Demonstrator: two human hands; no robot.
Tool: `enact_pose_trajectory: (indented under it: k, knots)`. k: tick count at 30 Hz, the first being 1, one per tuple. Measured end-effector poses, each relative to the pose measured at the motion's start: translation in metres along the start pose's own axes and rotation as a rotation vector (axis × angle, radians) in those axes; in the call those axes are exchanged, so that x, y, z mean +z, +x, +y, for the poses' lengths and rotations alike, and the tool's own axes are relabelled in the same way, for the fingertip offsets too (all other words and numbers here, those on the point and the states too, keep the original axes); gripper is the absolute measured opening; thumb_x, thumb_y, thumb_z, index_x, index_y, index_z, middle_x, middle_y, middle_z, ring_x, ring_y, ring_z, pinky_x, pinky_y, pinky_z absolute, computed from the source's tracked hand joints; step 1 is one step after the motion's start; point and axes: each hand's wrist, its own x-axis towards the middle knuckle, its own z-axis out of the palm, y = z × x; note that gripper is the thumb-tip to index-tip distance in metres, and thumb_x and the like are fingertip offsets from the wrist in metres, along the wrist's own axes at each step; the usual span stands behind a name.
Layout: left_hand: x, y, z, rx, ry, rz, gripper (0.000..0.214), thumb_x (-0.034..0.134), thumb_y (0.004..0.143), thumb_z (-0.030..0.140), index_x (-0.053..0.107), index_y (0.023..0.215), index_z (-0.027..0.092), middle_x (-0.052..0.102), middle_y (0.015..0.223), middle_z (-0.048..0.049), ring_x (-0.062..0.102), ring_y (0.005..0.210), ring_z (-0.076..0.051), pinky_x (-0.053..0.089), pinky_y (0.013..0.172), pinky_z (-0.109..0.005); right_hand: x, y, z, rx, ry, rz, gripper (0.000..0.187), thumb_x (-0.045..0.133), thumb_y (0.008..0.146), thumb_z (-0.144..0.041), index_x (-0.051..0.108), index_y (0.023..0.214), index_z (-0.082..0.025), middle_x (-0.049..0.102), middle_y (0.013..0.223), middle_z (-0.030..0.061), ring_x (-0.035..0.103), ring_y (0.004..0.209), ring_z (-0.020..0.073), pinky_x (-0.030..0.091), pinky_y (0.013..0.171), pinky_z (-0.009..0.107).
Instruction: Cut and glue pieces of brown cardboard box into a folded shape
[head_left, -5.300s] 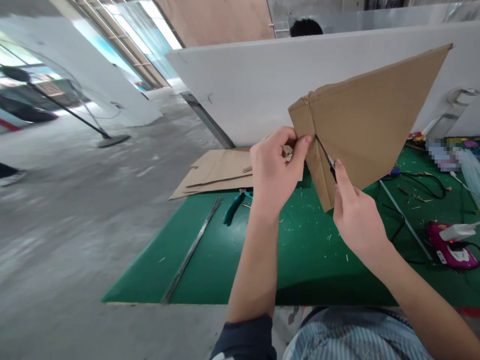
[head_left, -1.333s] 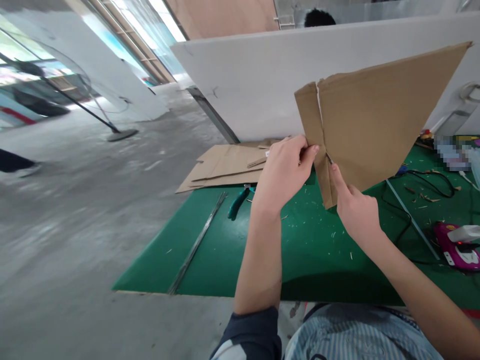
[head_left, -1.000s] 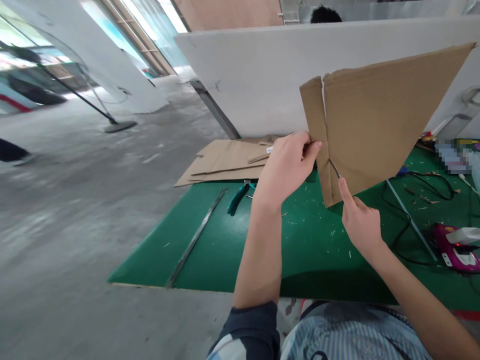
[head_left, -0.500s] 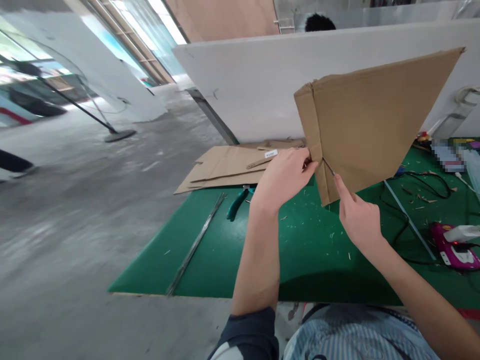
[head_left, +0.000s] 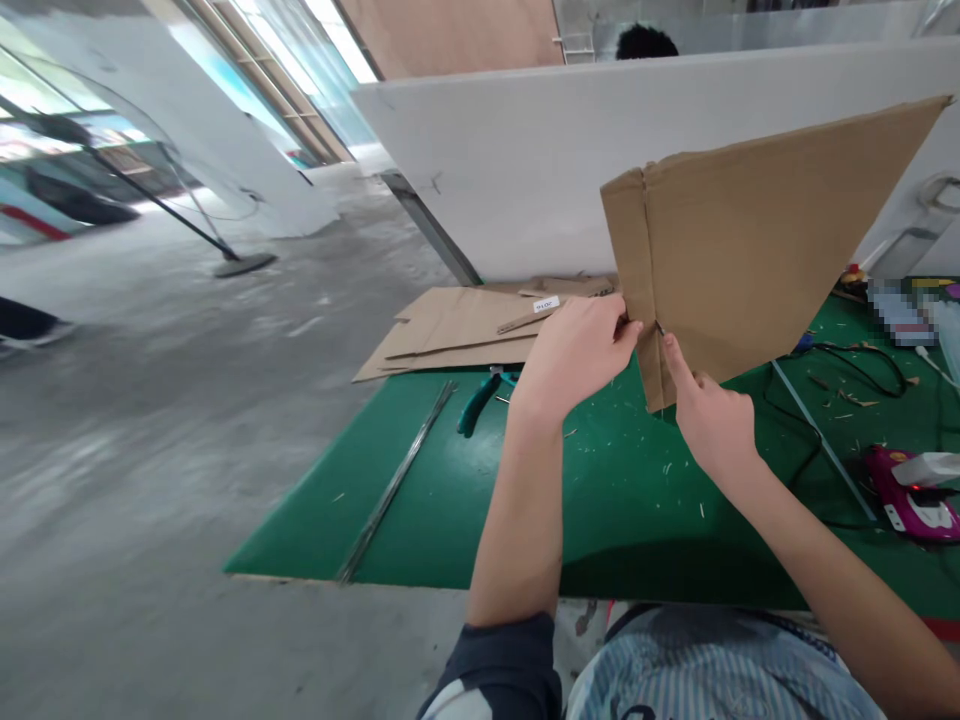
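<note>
A large brown cardboard sheet (head_left: 757, 240) stands upright and tilted on the bench, with a crease running down near its left side. My left hand (head_left: 574, 345) is closed on the left edge of this sheet, fingertips partly hidden. At the crease, my right hand (head_left: 709, 415) holds a thin dark pointed tool (head_left: 660, 328), its index finger stretched along it. The tool's tip meets the cardboard; most of its shaft is covered by the hand. Teal-handled pliers (head_left: 474, 405) lie left of my left forearm.
Flat cardboard pieces (head_left: 442, 320) are stacked at the back of the green bench (head_left: 420, 500). A bundle of thin wires (head_left: 397, 480) lies at left. Cables and a pink power strip (head_left: 911, 495) occupy the right. A white partition (head_left: 510, 170) stands behind; a person's hair shows above it.
The cardboard has shifted slightly right. My right hand has come closer to the crease, and less of the tool's shaft shows. My left hand keeps its hold.
</note>
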Motion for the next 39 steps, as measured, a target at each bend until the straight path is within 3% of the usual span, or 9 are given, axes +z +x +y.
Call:
enact_pose_trajectory:
  k: [3, 8, 12, 21, 27, 33, 39]
  knots:
    - [0.001, 0.000, 0.001, -0.020, 0.007, 0.010, 0.025, 0.045, 0.085, 0.024, 0.039, 0.061, 0.021, 0.047, 0.057, -0.0001, 0.038, 0.052, -0.014, 0.024, 0.055, -0.032, 0.010, -0.012, 0.000, -0.009, -0.023, 0.020, 0.078, 0.038, 0.076, -0.003, 0.028, 0.150, -0.028, 0.038, 0.054, -0.0070, 0.012, 0.042, 0.0060, 0.011, 0.044, 0.024]
    - [0.000, 0.002, -0.001, -0.032, -0.005, 0.010, 0.026, 0.045, 0.084, 0.024, 0.038, 0.060, 0.021, 0.049, 0.057, -0.0007, 0.041, 0.054, -0.015, 0.026, 0.056, -0.032, 0.020, -0.032, 0.000, -0.035, -0.002, -0.052, 0.072, 0.036, 0.078, -0.002, 0.037, 0.146, -0.025, 0.036, 0.053, -0.0073, 0.009, 0.043, 0.0067, 0.010, 0.043, 0.023]
    - [0.001, 0.004, -0.003, -0.020, -0.034, -0.018, 0.026, 0.049, 0.083, 0.026, 0.039, 0.059, 0.021, 0.052, 0.059, -0.0005, 0.043, 0.055, -0.014, 0.027, 0.055, -0.031, 0.024, -0.043, 0.000, -0.032, 0.042, -0.087, 0.074, 0.035, 0.078, -0.002, 0.033, 0.148, -0.024, 0.039, 0.055, -0.0069, 0.010, 0.043, 0.0068, 0.011, 0.043, 0.023]
    - [0.006, 0.006, -0.003, -0.008, -0.034, -0.060, 0.033, 0.049, 0.085, 0.025, 0.032, 0.057, 0.021, 0.042, 0.055, 0.0008, 0.037, 0.052, -0.013, 0.023, 0.053, -0.032, 0.014, -0.024, -0.003, -0.009, 0.056, -0.046, 0.069, 0.035, 0.078, -0.003, 0.040, 0.145, -0.024, 0.040, 0.055, -0.0066, 0.008, 0.043, 0.0067, 0.010, 0.043, 0.023]
    - [0.008, 0.007, -0.004, -0.018, -0.007, -0.025, 0.032, 0.048, 0.084, 0.025, 0.032, 0.057, 0.021, 0.039, 0.053, 0.0008, 0.035, 0.049, -0.012, 0.023, 0.050, -0.032, 0.011, -0.007, -0.004, -0.025, 0.029, -0.085, 0.073, 0.036, 0.079, -0.005, 0.030, 0.149, -0.024, 0.039, 0.056, -0.0066, 0.012, 0.042, 0.0062, 0.012, 0.044, 0.024]
    - [0.009, 0.004, -0.002, -0.014, 0.008, -0.019, 0.035, 0.050, 0.083, 0.024, 0.028, 0.056, 0.021, 0.042, 0.053, -0.0002, 0.038, 0.050, -0.013, 0.025, 0.052, -0.033, 0.027, -0.026, -0.002, -0.042, 0.006, -0.080, 0.077, 0.036, 0.078, -0.002, 0.026, 0.151, -0.023, 0.039, 0.056, -0.0070, 0.012, 0.042, 0.0065, 0.011, 0.043, 0.024]
    - [0.009, 0.007, -0.003, -0.026, -0.027, -0.002, 0.033, 0.051, 0.082, 0.024, 0.032, 0.055, 0.021, 0.047, 0.053, -0.0006, 0.039, 0.050, -0.013, 0.027, 0.053, -0.032, 0.040, -0.049, 0.000, -0.073, -0.029, -0.162, 0.071, 0.034, 0.082, -0.002, 0.029, 0.150, -0.023, 0.043, 0.058, -0.0058, 0.015, 0.042, 0.0059, 0.011, 0.043, 0.023]
